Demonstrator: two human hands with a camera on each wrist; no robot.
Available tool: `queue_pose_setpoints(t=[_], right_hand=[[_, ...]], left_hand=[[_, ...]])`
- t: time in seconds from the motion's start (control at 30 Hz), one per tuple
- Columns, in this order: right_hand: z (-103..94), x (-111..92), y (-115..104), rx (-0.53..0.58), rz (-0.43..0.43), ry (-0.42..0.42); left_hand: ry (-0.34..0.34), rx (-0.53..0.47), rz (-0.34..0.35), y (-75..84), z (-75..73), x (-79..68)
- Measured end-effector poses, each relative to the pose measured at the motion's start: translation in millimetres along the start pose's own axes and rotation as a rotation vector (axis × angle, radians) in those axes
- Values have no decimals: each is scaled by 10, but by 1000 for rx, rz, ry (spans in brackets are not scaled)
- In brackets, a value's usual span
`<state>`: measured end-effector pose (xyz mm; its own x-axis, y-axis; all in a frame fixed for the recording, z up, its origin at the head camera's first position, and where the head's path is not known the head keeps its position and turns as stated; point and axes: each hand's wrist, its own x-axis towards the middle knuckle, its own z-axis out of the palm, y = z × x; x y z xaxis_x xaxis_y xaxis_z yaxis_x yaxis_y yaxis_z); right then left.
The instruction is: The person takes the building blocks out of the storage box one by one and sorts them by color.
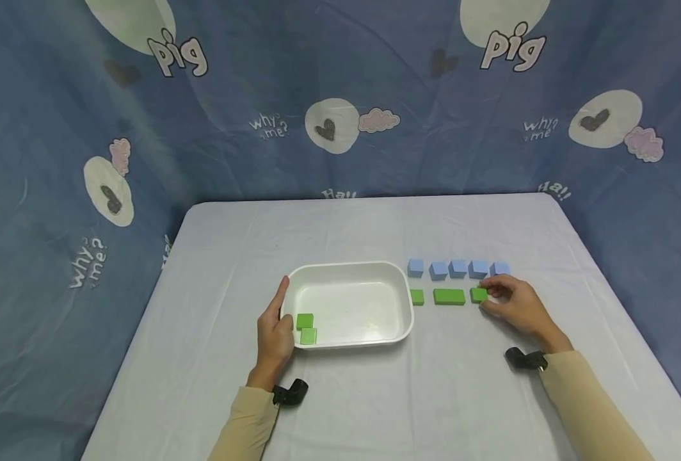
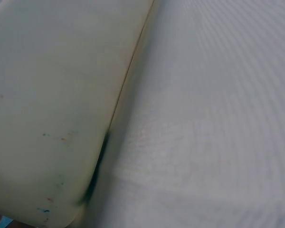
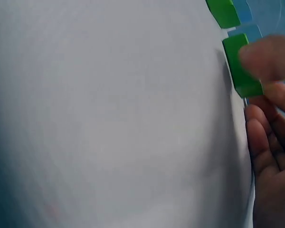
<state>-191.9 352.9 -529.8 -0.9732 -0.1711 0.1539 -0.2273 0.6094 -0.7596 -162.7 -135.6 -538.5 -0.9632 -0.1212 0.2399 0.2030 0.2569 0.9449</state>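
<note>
My left hand (image 1: pixel 274 339) grips the near left corner of a white tray (image 1: pixel 352 346), with the index finger stretched along its left side. Two green blocks (image 1: pixel 304 321) lie inside the tray at that corner. In the left wrist view the tray's outer wall (image 2: pixel 61 104) fills the left side, and the hand is mostly hidden. On the right, my right hand (image 1: pixel 518 303) pinches a small green block (image 1: pixel 479 295) between thumb and fingers. In the right wrist view this green block (image 3: pixel 237 64) shows partly behind the blurred thumb.
A longer green block (image 1: pixel 448 296) and another green block (image 1: pixel 417 297), partly hidden by the tray's right rim, lie left of the right hand. Behind them runs a row of several blue blocks (image 1: pixel 457 268). A white cloth covers the table (image 1: pixel 375 403); a blue printed curtain (image 1: pixel 340 64) hangs behind.
</note>
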Motion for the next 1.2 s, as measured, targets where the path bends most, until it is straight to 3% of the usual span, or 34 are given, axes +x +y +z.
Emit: queue_pose_setpoints(t=[0.13,0.3,0.53,0.67,0.8,1.2], right_hand=[[-58,-6,-76,125,32,16],[-129,56,-210,266,-13,61],[-136,166,-423,463,-58,131],[-100,262,-560,614,-135,114],[-36,384,-694,713,-209,70],[204,708,-1070,654,-250,12]], left_hand=[[-4,-3,5,-6,-6,7],[14,10,-6,49,-15,21],[-1,-9,-37,360,-39,-12],[-3,-19,-39,439,-46,-29],[2,-37,-34,422,-40,-33],[-8,-57,-36,383,-32,-23]])
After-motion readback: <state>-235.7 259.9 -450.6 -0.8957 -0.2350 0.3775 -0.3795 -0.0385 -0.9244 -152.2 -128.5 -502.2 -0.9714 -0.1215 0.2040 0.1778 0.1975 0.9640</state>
